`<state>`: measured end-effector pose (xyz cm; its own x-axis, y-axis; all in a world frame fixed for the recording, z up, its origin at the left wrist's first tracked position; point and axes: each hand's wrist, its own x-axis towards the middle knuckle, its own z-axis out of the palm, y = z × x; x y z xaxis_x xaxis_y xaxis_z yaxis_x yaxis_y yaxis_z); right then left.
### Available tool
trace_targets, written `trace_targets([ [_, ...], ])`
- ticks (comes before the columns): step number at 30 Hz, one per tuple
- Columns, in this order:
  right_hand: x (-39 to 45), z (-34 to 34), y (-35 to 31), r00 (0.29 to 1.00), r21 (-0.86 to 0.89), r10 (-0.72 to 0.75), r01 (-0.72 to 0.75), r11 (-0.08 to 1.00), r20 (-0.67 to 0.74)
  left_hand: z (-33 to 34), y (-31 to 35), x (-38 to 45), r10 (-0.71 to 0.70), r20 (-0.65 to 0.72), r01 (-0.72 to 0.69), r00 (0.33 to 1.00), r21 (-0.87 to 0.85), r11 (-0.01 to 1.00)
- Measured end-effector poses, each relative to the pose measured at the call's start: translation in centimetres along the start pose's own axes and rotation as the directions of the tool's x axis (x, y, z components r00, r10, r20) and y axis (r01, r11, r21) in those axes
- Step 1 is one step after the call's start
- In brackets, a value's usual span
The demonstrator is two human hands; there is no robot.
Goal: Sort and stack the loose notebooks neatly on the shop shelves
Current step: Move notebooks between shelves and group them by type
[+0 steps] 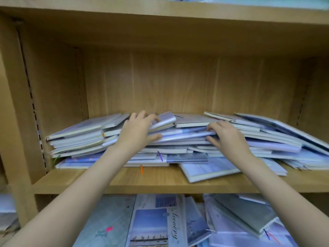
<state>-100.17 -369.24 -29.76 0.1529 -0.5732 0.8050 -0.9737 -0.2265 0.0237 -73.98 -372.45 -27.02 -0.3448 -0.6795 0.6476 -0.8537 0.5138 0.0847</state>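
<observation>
A messy heap of pale blue and lilac notebooks [187,138] lies across the middle wooden shelf [110,180]. My left hand [137,132] is on the heap's centre left, fingers over a small lilac notebook [165,120] and thumb under the edge of a wider one. My right hand [227,134] grips the right end of those same middle notebooks, fingers curled over their top edge and thumb below. One notebook [206,170] has slid forward and lies askew near the shelf's front.
The shelf's back panel [178,82] and left side wall [53,86] enclose the heap. Below, a lower shelf holds more notebooks, one with a "Scenery" cover [153,221], and a slanting pile [245,216] at the right. An orange ribbon [141,169] hangs out.
</observation>
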Motion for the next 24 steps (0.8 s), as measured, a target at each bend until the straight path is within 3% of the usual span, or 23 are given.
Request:
trace_targets([
  [5, 0.4, 0.2, -0.9, 0.998, -0.093, 0.022, -0.027, 0.995, -0.052, -1.3, -0.3, 2.6, -0.052, 0.248, 0.045, 0.967, 0.034, 0.998],
  [9, 3.6, -1.9, -1.2, 0.990, -0.171, -0.079, 0.058, 0.984, -0.119, -1.9, -0.6, 3.8, -0.073, 0.227, 0.058, 0.971, 0.068, 0.996],
  [13, 6.0, -4.3, -3.4, 0.914, -0.297, -0.292, 0.207, 0.932, -0.280, -3.4, -1.9, 4.5, -0.079, 0.262, 0.051, 0.962, 0.111, 0.993],
  [16, 3.1, -4.3, -4.7, 0.902, -0.197, -0.311, 0.261, 0.945, -0.298, -2.9, -2.0, 4.3, -0.062, 0.283, 0.033, 0.957, 0.105, 0.994],
  [20, -0.4, -2.9, -2.3, 0.969, -0.105, -0.185, 0.169, 0.980, -0.166, -1.2, -1.6, 3.5, -0.025, 0.284, 0.000, 0.959, 0.089, 0.996],
  [24, -0.5, -1.2, -1.0, 0.960, 0.021, -0.277, 0.278, 0.960, -0.033, -1.3, -1.5, 3.2, -0.043, 0.278, 0.019, 0.960, 0.090, 0.996],
])
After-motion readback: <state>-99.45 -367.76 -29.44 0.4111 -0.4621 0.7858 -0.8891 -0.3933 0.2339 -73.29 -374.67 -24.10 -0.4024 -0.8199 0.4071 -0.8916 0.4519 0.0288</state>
